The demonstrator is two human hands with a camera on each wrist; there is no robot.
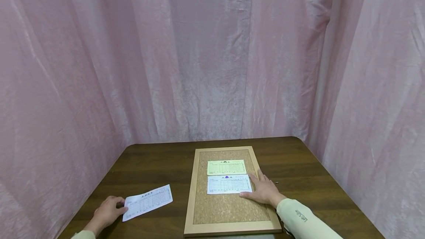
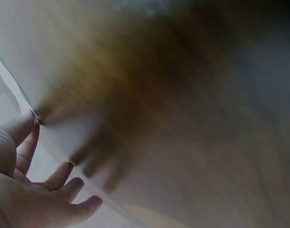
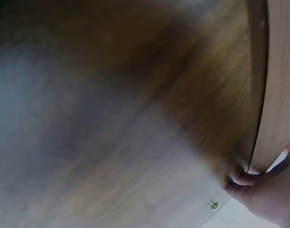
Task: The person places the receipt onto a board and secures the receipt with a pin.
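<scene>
At the left of the table, my left hand point(image 1: 107, 211) pinches the left end of a white printed paper slip point(image 1: 148, 202) between thumb and forefinger; its other fingers are spread in the left wrist view. A wood-framed cork board point(image 1: 229, 209) lies to the right of it. On the board, a light green slip point(image 1: 227, 168) sits above a second white slip point(image 1: 229, 184), which has a purple spot at its top edge. My right hand point(image 1: 264, 190) rests over the board's right frame with fingers spread, thumb and forefinger at the white slip's right end.
A small thumbtack point(image 3: 214, 205) lies on the table just right of the board, beyond my right hand. The dark wooden table point(image 1: 159, 165) has rounded far corners. Pink curtains point(image 1: 212, 65) hang close behind it and on both sides.
</scene>
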